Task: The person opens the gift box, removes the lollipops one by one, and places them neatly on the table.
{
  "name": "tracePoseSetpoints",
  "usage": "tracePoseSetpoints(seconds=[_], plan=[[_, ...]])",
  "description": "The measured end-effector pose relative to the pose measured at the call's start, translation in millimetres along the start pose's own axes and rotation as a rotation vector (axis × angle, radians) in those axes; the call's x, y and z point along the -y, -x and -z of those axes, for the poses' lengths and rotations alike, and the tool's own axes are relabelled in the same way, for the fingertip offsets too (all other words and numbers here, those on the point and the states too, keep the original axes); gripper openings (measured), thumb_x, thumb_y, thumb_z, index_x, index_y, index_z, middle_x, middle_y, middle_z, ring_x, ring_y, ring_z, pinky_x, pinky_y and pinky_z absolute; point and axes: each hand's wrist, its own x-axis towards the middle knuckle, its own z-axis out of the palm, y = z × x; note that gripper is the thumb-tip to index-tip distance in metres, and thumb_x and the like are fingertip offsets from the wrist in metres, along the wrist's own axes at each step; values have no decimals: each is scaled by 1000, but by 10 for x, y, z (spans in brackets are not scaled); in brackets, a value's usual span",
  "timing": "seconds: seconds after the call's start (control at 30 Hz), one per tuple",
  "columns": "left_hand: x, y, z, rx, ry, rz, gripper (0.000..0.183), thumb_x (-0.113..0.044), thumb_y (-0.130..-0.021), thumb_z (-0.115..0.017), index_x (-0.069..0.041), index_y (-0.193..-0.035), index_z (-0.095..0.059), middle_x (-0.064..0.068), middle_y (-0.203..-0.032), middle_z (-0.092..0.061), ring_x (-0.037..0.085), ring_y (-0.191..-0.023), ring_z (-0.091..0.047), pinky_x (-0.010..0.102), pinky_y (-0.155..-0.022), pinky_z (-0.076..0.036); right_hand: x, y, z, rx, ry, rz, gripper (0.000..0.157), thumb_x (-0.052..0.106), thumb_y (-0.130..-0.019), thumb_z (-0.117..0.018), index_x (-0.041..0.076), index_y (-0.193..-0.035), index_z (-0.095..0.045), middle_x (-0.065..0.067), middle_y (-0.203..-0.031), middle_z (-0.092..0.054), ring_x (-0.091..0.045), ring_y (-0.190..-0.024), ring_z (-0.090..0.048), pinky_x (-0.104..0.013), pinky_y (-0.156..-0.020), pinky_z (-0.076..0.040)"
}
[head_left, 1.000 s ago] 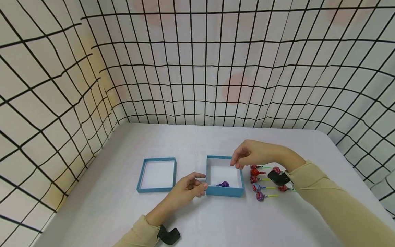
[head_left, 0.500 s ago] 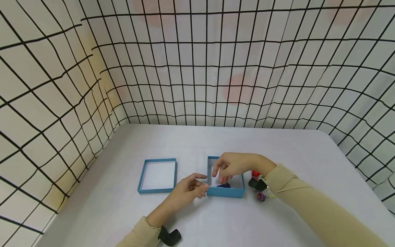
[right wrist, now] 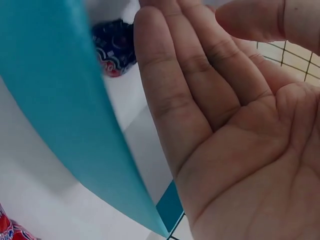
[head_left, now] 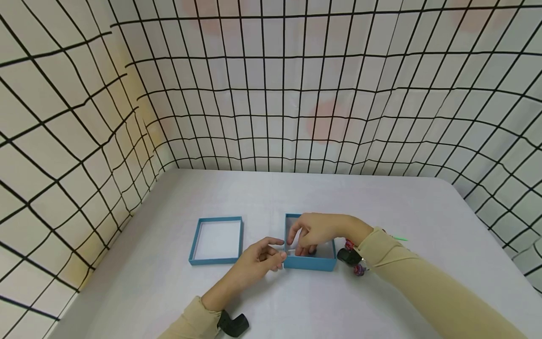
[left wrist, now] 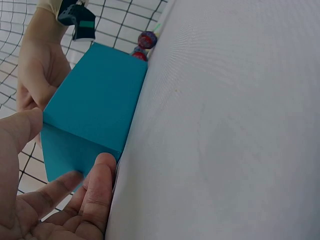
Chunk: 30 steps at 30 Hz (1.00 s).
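A blue box with a white inside (head_left: 309, 263) stands on the table in the head view. My left hand (head_left: 258, 259) is at its near left corner. In the left wrist view its thumb (left wrist: 32, 122) touches the top edge and its fingertips rest against the side wall. My right hand (head_left: 319, 228) reaches down into the box, fingers pointing downward. A wrapped dark blue and purple lollipop (right wrist: 115, 50) lies inside by the right fingertips. Those visible fingers are nearly straight in the right wrist view, with the thumb apart from them. The hand hides part of the lollipop.
A shallow blue box lid (head_left: 215, 262), white inside, lies open side up to the left. More wrapped lollipops (head_left: 359, 270) lie right of the box, mostly hidden under the right sleeve (head_left: 406, 263). A black grid net (head_left: 271, 89) rises behind the table.
My right hand has moved from above the box's right edge left and down into it, over the purple lollipop. The left hand stays at the corner.
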Motion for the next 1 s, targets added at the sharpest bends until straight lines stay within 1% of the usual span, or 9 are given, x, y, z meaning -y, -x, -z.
tracePoseSetpoints(seconds=[0.2,0.37,0.57,0.87,1.0], plan=[[0,2,0,-3,0,4,44,-26,-108,-67,-1,-144,-59,19,-105,-76,16,-86,-70,24,-74,-56,18,12,37,-40,31,-12,30,2,-100,-59,-5,-128,-68,-16,-110,-82,-23,-100,-80,-35,-87,-66],[-3,2,-1,-3,4,6,45,-27,-108,-67,-1,-144,-59,20,-105,-76,16,-86,-70,24,-75,-56,10,17,86,-75,70,-11,33,4,-101,-59,-6,-131,-68,-15,-111,-82,-22,-102,-80,-35,-89,-65],[1,-1,0,-1,9,4,44,-26,-108,-67,0,-144,-59,20,-105,-75,16,-86,-70,24,-76,-57,6,30,132,-105,62,-20,31,4,-103,-57,-5,-131,-69,-15,-113,-82,-20,-103,-79,-35,-91,-65],[-2,3,4,-3,7,3,45,-26,-108,-67,0,-144,-59,20,-105,-75,16,-87,-69,24,-75,-56,21,-14,126,-80,105,40,28,1,-101,-57,-6,-124,-72,-17,-109,-82,-21,-100,-79,-33,-90,-65],[-6,4,1,3,7,-3,44,-25,-108,-66,1,-144,-59,20,-106,-75,16,-87,-69,24,-76,-57,9,-46,95,-75,121,31,26,1,-99,-56,-3,-119,-73,-14,-106,-82,-20,-97,-78,-31,-86,-64]])
